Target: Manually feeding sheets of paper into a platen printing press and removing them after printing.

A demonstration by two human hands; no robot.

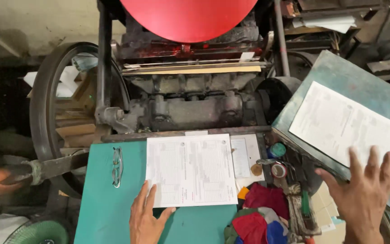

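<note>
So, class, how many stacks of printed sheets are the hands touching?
2: one stack on the teal table under the left hand; another on the slanted board under the right hand.

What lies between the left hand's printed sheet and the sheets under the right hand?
In the head view, between the printed sheet and the stack of sheets: a narrower paper slip, small ink tins, and coloured rags lower down.

Single head cam, looking steeply down and forward over the teal worktop (109, 212) at the printing press (190, 104), close range.
</note>
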